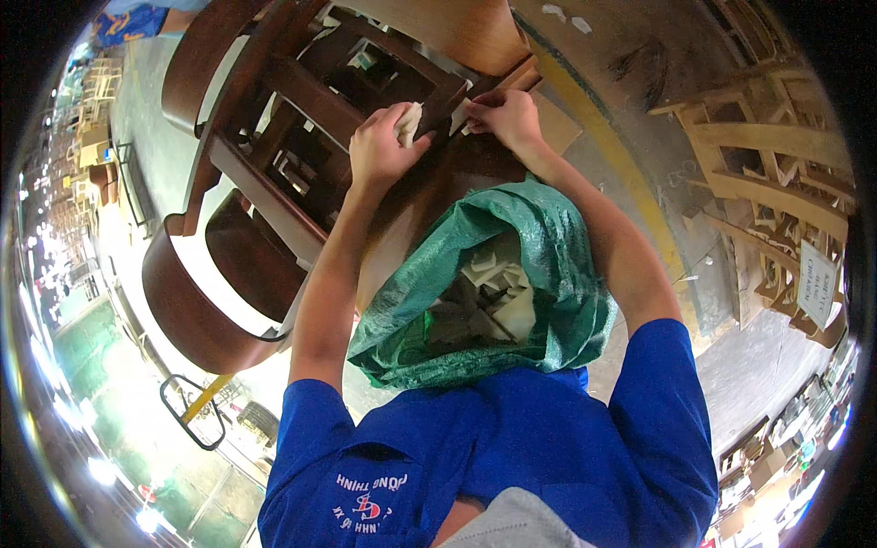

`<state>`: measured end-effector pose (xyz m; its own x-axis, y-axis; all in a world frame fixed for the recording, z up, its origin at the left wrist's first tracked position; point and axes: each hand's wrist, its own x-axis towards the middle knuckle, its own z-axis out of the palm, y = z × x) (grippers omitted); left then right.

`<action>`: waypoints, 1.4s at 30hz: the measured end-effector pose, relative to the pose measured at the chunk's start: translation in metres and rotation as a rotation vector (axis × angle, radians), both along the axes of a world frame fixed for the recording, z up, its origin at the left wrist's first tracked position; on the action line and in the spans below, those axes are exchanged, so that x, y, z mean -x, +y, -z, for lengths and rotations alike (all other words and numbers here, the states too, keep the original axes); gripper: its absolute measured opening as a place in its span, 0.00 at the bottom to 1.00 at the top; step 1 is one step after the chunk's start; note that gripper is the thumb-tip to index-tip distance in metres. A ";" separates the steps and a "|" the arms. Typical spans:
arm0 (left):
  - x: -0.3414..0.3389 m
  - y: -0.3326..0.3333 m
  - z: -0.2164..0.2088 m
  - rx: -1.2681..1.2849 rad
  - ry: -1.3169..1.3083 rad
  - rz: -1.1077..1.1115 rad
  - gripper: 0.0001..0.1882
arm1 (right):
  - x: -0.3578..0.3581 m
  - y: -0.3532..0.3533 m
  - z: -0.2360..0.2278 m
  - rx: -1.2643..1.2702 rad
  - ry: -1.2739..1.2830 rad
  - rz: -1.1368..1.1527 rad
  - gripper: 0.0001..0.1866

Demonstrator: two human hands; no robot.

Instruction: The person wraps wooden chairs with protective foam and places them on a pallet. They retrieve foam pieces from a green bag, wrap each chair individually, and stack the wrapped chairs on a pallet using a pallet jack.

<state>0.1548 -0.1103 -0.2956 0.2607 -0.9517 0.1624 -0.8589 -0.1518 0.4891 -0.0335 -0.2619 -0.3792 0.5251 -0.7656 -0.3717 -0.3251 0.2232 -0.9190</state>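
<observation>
My left hand (382, 151) is closed around a crumpled off-white scrap (409, 125), whether paper or thin foam I cannot tell. To its right, my right hand (505, 119) pinches a small pale piece (460, 117) between thumb and fingers. Both hands are over dark brown wooden chairs (306, 99) stacked together, close to a chair's frame. Between my forearms and against my body, a green woven sack (571, 256) gapes open. Pale scraps (496, 283) lie inside it; its bottom is hidden.
More curved dark chair parts (206, 315) stick out at the left. A trolley handle (194, 411) stands behind them. Unfinished wooden chair frames (776, 146) are stacked at the right, beyond a yellow floor line (630, 183). A few white scraps (566, 16) lie on the floor ahead.
</observation>
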 end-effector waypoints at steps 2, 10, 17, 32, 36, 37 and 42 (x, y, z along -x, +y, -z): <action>0.004 0.001 0.002 0.003 -0.001 0.003 0.32 | 0.000 0.000 0.010 -0.046 -0.034 0.030 0.12; 0.003 0.003 0.007 -0.059 0.006 0.024 0.33 | -0.001 0.005 0.027 0.089 0.004 0.000 0.11; -0.001 -0.003 0.004 -0.046 0.064 0.072 0.34 | -0.001 0.004 0.014 0.071 -0.016 0.042 0.12; -0.016 0.012 -0.009 -0.001 0.158 0.053 0.33 | 0.002 0.007 -0.023 0.287 0.149 -0.074 0.10; -0.037 0.045 -0.033 0.196 0.818 -0.168 0.31 | -0.004 0.029 -0.087 0.597 0.133 -0.109 0.15; -0.043 0.056 -0.041 0.234 1.017 -0.220 0.31 | -0.014 0.034 -0.104 0.649 -0.029 -0.172 0.16; -0.058 0.091 -0.076 0.322 1.272 -0.203 0.34 | -0.094 0.063 -0.158 0.775 -0.379 -0.406 0.23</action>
<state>0.2130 -0.0190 -0.2193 0.5294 -0.8436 -0.0898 0.2456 0.0511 0.9680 0.0603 -0.1991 -0.2208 0.7866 -0.4598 0.4121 0.1059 -0.5570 -0.8237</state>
